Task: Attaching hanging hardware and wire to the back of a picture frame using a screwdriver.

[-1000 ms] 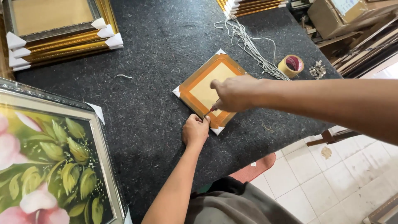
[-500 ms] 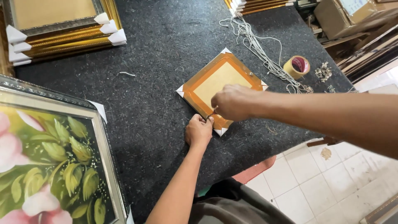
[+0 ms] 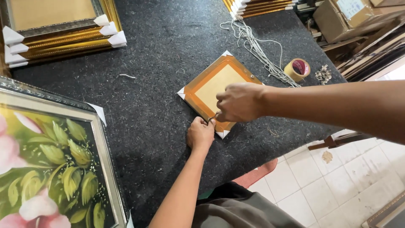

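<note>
Right hand [image 3: 239, 102] is curled into a loose fist over the near edge of the small square wooden frame [image 3: 217, 84], the one lying face down with a tan backing board, orange-brown border and white cardboard corner protectors. The fingers are pinched tight on a small thin metal bit [image 3: 211, 118] that pokes out toward the left hand; too small to tell what it actually is. Left hand [image 3: 200, 134] sits just off the frame's near edge, fingers bent and pressed down on the dark grey felt tabletop [image 3: 160, 63], fingertips touching the frame's rim right beside that metal bit. I can't tell whether it's gripping anything or just bracing.

The frame itself lies flat on the felt, turned diamond-wise, close to the table's near edge.

Working outward from the frame: just past its far-right side there's a tangle of white cord [image 3: 258, 46], and beside that a roll of tan packing tape [image 3: 297, 69], with a little heap of small metal hardware [image 3: 324, 74] right next to the roll. Well to the frame's far left is a stack of gold picture frames [image 3: 63, 33] with white corner guards. Near left of it, well apart, is a big silver-framed flower painting [image 3: 50, 164], pink blooms and green leaves. Another stack of gold frames [image 3: 259, 6] sits at the far edge beyond the cord.
</note>
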